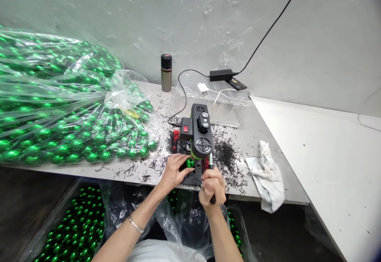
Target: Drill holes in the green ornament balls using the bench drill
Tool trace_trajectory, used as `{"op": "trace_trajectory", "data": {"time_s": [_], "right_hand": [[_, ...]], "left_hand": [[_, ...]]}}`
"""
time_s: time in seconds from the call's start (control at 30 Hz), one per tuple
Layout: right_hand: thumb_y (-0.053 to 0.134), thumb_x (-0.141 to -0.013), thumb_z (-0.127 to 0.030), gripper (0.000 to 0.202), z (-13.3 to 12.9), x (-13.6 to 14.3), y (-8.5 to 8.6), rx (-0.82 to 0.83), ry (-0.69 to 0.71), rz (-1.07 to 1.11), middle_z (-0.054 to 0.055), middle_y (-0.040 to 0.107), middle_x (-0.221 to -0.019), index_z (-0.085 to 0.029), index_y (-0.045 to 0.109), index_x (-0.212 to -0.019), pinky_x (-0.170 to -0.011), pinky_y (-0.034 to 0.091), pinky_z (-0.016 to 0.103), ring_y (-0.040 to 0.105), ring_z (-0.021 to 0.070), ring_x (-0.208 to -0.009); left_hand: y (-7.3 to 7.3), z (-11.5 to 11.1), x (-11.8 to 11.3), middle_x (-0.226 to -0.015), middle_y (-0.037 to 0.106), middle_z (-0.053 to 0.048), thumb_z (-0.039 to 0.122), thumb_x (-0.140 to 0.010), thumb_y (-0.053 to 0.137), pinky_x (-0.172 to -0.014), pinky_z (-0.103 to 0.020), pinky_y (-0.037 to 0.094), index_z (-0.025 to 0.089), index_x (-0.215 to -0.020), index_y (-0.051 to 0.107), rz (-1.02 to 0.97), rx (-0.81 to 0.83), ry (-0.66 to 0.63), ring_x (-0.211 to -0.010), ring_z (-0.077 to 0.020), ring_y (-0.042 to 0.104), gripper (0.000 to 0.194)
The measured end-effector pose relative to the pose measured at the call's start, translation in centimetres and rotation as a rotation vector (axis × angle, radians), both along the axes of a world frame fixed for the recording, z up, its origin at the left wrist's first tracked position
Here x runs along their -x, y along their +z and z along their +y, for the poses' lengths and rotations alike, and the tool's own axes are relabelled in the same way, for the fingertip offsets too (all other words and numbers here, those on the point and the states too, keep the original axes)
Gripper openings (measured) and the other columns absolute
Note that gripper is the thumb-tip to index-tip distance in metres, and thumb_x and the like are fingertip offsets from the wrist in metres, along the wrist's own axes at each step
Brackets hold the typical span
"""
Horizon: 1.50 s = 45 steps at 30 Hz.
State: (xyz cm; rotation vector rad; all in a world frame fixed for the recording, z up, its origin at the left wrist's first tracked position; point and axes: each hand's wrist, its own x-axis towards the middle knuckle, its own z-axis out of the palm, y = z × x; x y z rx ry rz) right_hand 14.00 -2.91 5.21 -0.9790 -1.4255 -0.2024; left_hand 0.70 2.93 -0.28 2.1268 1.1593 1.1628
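Note:
A small black machine with a red switch stands on the grey table. Under its front end sits one shiny green ball, above the machine's dark base plate. My left hand holds this ball between thumb and fingers, coming from the left. At the machine's right side, my right hand is wrapped round a black lever handle. Many thin black bits lie scattered around the base, thickest to the right.
A clear bag of green balls fills the table's left side. Behind stand a flask, a power adapter and a clear plastic tray. A white cloth hangs over the front edge at right. More green balls lie below.

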Motion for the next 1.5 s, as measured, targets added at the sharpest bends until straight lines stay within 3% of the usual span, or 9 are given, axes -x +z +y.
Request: {"op": "trace_trajectory", "data": {"time_s": [0.33, 0.77, 0.87, 1.0, 1.13, 1.2, 1.3, 1.37, 1.5], "right_hand": [[0.032, -0.102, -0.024, 0.036, 0.4, 0.3, -2.2, -0.041, 0.002, 0.055, -0.002, 0.051, -0.076, -0.020, 0.044, -0.069, -0.080, 0.052, 0.037, 0.057, 0.0097, -0.064], [0.032, -0.102, -0.023, 0.032, 0.5, -0.2, -2.0, -0.003, 0.034, -0.103, -0.002, 0.052, -0.074, -0.022, 0.044, -0.072, -0.085, 0.052, 0.036, 0.059, 0.0107, -0.068], [0.034, -0.100, -0.019, 0.032, 0.3, -0.3, -0.3, -0.004, 0.036, -0.091, -0.002, 0.052, -0.071, -0.022, 0.043, -0.069, -0.078, 0.050, 0.034, 0.055, 0.0111, -0.065], [0.041, -0.097, -0.012, 0.031, 0.2, -0.2, 4.9, 0.060, 0.052, 0.071, -0.002, 0.050, -0.068, -0.021, 0.043, -0.067, -0.060, 0.041, 0.025, 0.051, 0.0102, -0.063], [0.047, -0.096, -0.012, 0.027, -0.1, -0.3, 9.4, 0.226, 0.085, 0.097, -0.003, 0.050, -0.065, -0.020, 0.048, -0.070, -0.058, 0.038, 0.024, 0.049, 0.0094, -0.060], [0.048, -0.095, -0.011, 0.029, -0.2, -0.3, 9.7, 0.214, 0.090, 0.092, -0.003, 0.050, -0.064, -0.020, 0.048, -0.068, -0.059, 0.039, 0.025, 0.050, 0.0097, -0.060], [0.049, -0.093, -0.009, 0.030, -0.1, 0.0, 8.2, 0.130, 0.086, 0.105, -0.002, 0.051, -0.064, -0.020, 0.046, -0.066, -0.058, 0.039, 0.026, 0.052, 0.0108, -0.060], [0.050, -0.092, -0.007, 0.029, 0.0, 0.2, 7.0, 0.071, 0.086, 0.119, -0.002, 0.051, -0.063, -0.019, 0.046, -0.065, -0.057, 0.039, 0.027, 0.053, 0.0114, -0.059], [0.050, -0.090, -0.005, 0.029, 0.2, 0.3, 5.9, 0.019, 0.085, 0.126, -0.002, 0.048, -0.060, -0.019, 0.046, -0.064, -0.056, 0.039, 0.027, 0.053, 0.0122, -0.059]], "left_hand": [[0.0, -0.1, -0.1, -0.105, 0.074, -0.011, 0.036, -0.087, 0.073, -0.093, -0.044, 0.050, 0.019, -0.116, 0.071, -0.004, 0.002, 0.002, -0.104, -0.0276, 0.063, 0.034], [0.2, 0.0, 0.0, -0.110, 0.075, -0.011, 0.033, -0.086, 0.073, -0.094, -0.046, 0.051, 0.020, -0.115, 0.072, -0.025, 0.040, -0.016, -0.105, -0.0278, 0.064, 0.032], [0.3, 0.3, -0.1, -0.111, 0.075, -0.011, 0.033, -0.085, 0.074, -0.096, -0.048, 0.050, 0.021, -0.116, 0.072, -0.022, 0.063, -0.018, -0.106, -0.0280, 0.064, 0.033], [0.6, 0.0, -0.3, -0.112, 0.074, -0.012, 0.031, -0.085, 0.073, -0.096, -0.050, 0.050, 0.020, -0.116, 0.071, -0.022, 0.070, 0.003, -0.106, -0.0289, 0.065, 0.032], [1.0, -3.1, 0.8, -0.117, 0.072, -0.015, 0.028, -0.091, 0.066, -0.098, -0.051, 0.050, 0.017, -0.125, 0.064, 0.025, -0.067, -0.024, -0.111, -0.0300, 0.062, 0.037], [1.0, -5.2, 1.8, -0.121, 0.070, -0.015, 0.029, -0.093, 0.061, -0.100, -0.049, 0.049, 0.017, -0.133, 0.058, 0.097, -0.129, -0.099, -0.114, -0.0293, 0.061, 0.041], [1.0, -6.6, 3.4, -0.130, 0.065, -0.018, 0.052, -0.089, 0.065, -0.102, -0.051, 0.048, 0.016, -0.140, 0.050, 0.175, -0.197, -0.184, -0.120, -0.0320, 0.059, 0.064], [1.5, -5.1, 4.7, -0.133, 0.063, -0.019, 0.057, -0.090, 0.060, -0.103, -0.053, 0.047, 0.016, -0.139, 0.052, 0.201, -0.205, -0.112, -0.123, -0.0332, 0.057, 0.064], [4.3, 3.8, 7.6, -0.124, 0.067, -0.017, 0.022, -0.099, 0.043, -0.102, -0.049, 0.046, 0.015, -0.124, 0.064, 0.339, -0.007, 0.324, -0.118, -0.0288, 0.060, 0.033]]}}
